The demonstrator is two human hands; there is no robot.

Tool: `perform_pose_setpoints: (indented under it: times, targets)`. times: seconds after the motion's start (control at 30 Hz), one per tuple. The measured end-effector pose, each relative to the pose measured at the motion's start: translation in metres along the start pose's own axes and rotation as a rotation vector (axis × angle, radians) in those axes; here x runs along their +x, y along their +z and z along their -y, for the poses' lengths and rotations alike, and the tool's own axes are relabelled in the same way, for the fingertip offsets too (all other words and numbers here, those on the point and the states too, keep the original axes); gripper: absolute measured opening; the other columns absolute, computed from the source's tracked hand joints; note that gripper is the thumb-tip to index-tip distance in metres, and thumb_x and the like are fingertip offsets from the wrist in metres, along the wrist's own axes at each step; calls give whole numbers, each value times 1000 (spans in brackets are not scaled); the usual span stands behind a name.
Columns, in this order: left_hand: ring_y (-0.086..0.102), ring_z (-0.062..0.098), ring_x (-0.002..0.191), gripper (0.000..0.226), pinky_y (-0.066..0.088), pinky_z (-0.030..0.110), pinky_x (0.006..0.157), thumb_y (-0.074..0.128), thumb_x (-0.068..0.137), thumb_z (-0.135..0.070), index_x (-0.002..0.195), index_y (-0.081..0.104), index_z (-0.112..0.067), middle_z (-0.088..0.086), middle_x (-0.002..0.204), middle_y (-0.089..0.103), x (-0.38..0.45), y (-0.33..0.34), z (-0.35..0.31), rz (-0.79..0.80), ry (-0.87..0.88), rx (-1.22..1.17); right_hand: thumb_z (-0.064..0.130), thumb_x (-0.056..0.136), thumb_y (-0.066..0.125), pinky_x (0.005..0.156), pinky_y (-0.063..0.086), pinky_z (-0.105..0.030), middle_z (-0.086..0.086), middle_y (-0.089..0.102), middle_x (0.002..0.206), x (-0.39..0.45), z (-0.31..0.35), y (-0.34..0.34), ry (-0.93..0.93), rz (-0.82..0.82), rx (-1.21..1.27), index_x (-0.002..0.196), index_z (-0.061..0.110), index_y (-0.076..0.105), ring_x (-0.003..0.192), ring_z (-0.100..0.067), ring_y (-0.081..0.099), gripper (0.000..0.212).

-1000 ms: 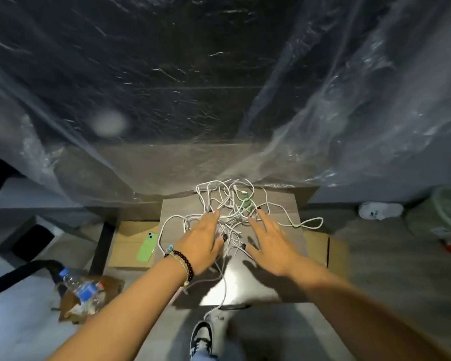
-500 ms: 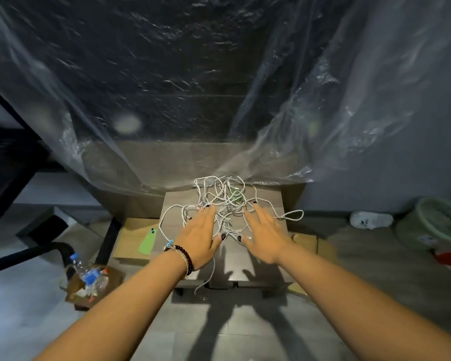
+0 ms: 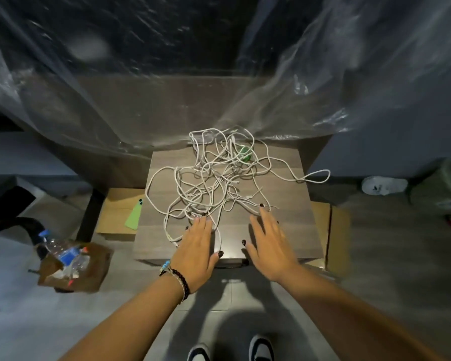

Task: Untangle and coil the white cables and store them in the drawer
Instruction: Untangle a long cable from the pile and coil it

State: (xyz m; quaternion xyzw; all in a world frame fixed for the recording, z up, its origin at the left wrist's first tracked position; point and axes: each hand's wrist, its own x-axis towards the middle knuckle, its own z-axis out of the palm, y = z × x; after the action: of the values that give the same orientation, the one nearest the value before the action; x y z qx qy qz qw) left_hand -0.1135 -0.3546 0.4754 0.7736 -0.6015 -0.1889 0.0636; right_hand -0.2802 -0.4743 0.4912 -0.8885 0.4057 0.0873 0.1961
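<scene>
A tangle of white cables (image 3: 214,178) lies spread over the top of a low wooden cabinet (image 3: 284,204), with one loop hanging past its right edge. A small green item (image 3: 244,153) sits in the far part of the tangle. My left hand (image 3: 197,247) lies flat with straight fingers at the near edge of the tangle, fingertips touching cable strands. My right hand (image 3: 270,241) is spread flat over the cabinet's near right part, fingertips at a thin strand. Neither hand holds anything. The drawer front is hidden below the cabinet's top edge.
Clear plastic sheeting (image 3: 323,87) hangs behind and over the cabinet's far edge. A green phone (image 3: 134,213) lies on a cardboard box (image 3: 115,212) to the left. A box with a water bottle (image 3: 68,264) stands on the floor at left. More cardboard (image 3: 333,235) sits at right.
Both hands have drawn back toward me from the middle of the tangle to its near edge. The view has moved closer and tilted down, showing my shoes.
</scene>
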Motion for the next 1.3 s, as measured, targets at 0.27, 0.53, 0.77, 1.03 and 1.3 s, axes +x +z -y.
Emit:
perform_pose_setpoints:
  times: [0.27,0.53,0.77,1.03,1.3]
  targets:
    - [13,27,145,74,13,43,114,20,96,-53,148,25,0,17,155,27,40,76,38,-43,158,187,60,84,4,115,-17,-31,0,-16,159,38,-39,80,-151,-64,-84,154,17,2,144,-15,-23,82]
    - [13,28,147,82,16,49,113,11,94,-62,150,22,-4,13,158,19,59,95,29,-176,86,227,59,90,21,114,-14,-29,2,-10,159,49,-46,103,-121,-220,-125,153,22,4,147,-14,-14,75]
    - [16,27,146,84,26,50,114,22,93,-63,151,16,-2,12,158,20,59,101,32,-297,96,264,62,93,19,115,-4,-30,-2,6,161,52,-50,110,-115,-265,-176,154,21,15,148,-17,3,73]
    - [20,26,145,87,24,50,113,18,93,-66,150,19,0,13,156,23,61,112,34,-409,89,279,74,68,-15,108,-20,-17,15,-39,150,50,-48,102,-135,-209,-151,145,41,-22,137,2,-32,84]
    - [6,11,144,94,8,26,111,11,83,-75,146,-24,-14,1,159,-5,57,117,38,-553,179,159,75,61,-18,107,-15,-19,16,-32,153,48,-49,107,-163,-268,-209,148,40,-19,139,4,-22,94]
